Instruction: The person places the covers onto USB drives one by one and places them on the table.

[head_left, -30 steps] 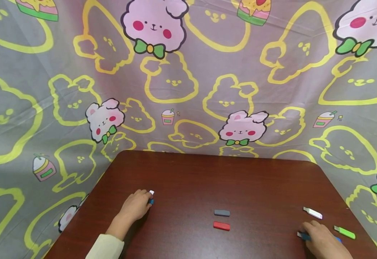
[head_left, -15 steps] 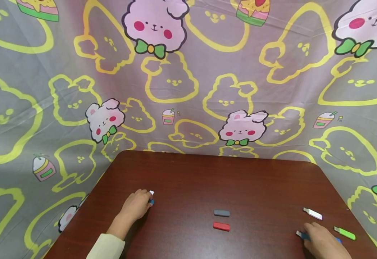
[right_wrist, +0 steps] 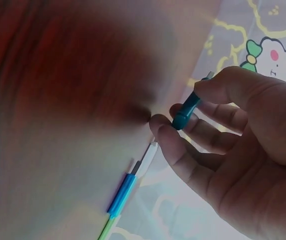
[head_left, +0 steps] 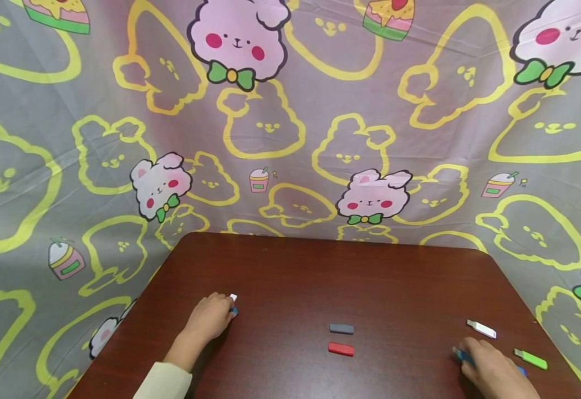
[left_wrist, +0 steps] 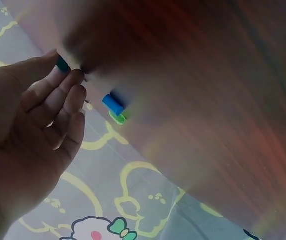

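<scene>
In the head view my left hand (head_left: 212, 317) is at the left of the table. Its thumb and fingertips pinch a small teal cap (left_wrist: 62, 63), mostly covered by the fingers. A white cap (head_left: 233, 297) lies just beyond those fingertips. Over at the right, my right hand (head_left: 496, 367) pinches a teal USB flash drive (right_wrist: 187, 109) between thumb and fingers, its metal plug sticking out past the thumb. A white flash drive (head_left: 482, 328) and a green flash drive (head_left: 530, 359) lie near this hand, which partly hides a blue flash drive (right_wrist: 121, 196).
Between the hands, a grey stick (head_left: 342, 328) and a red stick (head_left: 341, 349), shaped like flash drives, lie parallel. The left wrist view shows a blue cap (left_wrist: 113, 104) and a green cap (left_wrist: 118, 117) on the brown table (head_left: 290, 277). A printed cloth (head_left: 300, 111) hangs behind.
My right hand has shifted slightly left with the teal flash drive, whose plug end has moved left and upward in view. My left hand stays almost in place.
</scene>
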`<state>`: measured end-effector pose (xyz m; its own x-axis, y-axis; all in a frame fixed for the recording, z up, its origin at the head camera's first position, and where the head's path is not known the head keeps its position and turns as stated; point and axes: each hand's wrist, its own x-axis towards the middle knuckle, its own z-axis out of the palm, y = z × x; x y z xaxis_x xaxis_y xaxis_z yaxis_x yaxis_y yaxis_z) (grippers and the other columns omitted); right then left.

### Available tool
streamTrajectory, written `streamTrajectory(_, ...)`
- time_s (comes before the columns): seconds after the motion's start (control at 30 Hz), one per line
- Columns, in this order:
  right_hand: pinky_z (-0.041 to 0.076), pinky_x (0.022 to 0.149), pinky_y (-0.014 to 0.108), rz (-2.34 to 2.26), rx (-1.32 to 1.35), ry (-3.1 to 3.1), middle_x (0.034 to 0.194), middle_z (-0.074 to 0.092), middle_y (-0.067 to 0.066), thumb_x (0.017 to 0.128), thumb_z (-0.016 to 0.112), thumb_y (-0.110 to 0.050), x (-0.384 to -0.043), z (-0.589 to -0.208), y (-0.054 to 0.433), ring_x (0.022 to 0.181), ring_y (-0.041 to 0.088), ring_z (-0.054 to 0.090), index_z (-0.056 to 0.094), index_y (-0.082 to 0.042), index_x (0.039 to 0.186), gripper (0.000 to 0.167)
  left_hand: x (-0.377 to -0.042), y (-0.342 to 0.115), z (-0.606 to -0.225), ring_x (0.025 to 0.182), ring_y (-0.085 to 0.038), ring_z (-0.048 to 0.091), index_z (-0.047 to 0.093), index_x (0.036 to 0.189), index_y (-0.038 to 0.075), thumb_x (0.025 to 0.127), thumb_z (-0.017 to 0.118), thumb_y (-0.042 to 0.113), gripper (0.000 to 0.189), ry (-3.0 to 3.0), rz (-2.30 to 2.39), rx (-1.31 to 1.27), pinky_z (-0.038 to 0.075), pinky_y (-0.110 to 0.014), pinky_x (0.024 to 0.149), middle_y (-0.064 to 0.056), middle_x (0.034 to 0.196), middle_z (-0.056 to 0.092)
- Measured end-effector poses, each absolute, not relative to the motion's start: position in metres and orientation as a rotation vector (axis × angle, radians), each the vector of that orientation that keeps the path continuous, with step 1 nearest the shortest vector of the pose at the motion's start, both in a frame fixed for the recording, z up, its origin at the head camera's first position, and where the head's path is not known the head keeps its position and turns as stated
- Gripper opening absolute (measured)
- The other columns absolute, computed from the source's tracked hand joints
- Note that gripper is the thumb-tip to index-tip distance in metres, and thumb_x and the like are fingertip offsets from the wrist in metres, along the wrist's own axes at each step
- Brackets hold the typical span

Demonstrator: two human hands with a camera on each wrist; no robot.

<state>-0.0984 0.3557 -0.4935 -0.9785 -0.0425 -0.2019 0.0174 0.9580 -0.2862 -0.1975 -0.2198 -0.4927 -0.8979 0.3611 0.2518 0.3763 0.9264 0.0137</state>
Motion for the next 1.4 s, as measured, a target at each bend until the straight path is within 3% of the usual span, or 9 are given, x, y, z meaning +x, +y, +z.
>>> streamTrajectory(0.2,0.045,0.064,0.04,-0.434,-0.039,2.912,0.087,0.052,-0.001,0.089,0.069,-0.014,-0.099,-0.489,0.346,0.076,0.019,0.049,0.057,-0.01,0.106,0.022,-0.198,-0.215,-0.491,0.062,-0.016,0.053,0.062,0.07,0.017,0.082,0.082,0.018,0.023,-2.874,-0.194,-0.544,0.046,-0.036,0.06,0.007,0.063,0.054)
streamTrajectory(0.6,0.053,0.07,0.045,-0.47,-0.025,2.941,0.101,0.063,0.0,0.086,0.076,-0.017,-0.105,-0.479,0.322,0.082,0.018,0.057,0.064,-0.01,0.109,0.027,-0.195,-0.205,-0.489,0.056,-0.005,0.041,0.059,0.075,0.017,0.078,0.081,0.016,0.022,-2.846,-0.349,-0.63,0.037,-0.024,0.051,0.013,0.061,0.046)
streamTrajectory(0.93,0.055,0.074,0.049,-0.488,-0.045,2.97,0.104,0.066,0.003,0.085,0.078,-0.019,-0.107,-0.479,0.315,0.088,0.02,0.061,0.065,-0.01,0.11,0.03,-0.194,-0.199,-0.488,0.056,-0.004,0.045,0.063,0.08,0.015,0.08,0.082,0.017,0.019,-2.866,-0.39,-0.691,0.039,-0.024,0.053,0.011,0.064,0.054)
streamTrajectory(1.4,0.055,0.069,0.039,-0.501,-0.219,3.113,0.1,0.064,-0.001,0.082,0.081,-0.014,-0.105,-0.475,0.287,0.081,0.014,0.058,0.069,-0.013,0.103,0.024,-0.192,-0.182,-0.484,0.059,-0.001,0.049,0.064,0.082,0.012,0.082,0.08,0.014,0.016,-2.883,-0.482,-0.852,0.044,-0.023,0.056,0.008,0.068,0.061)
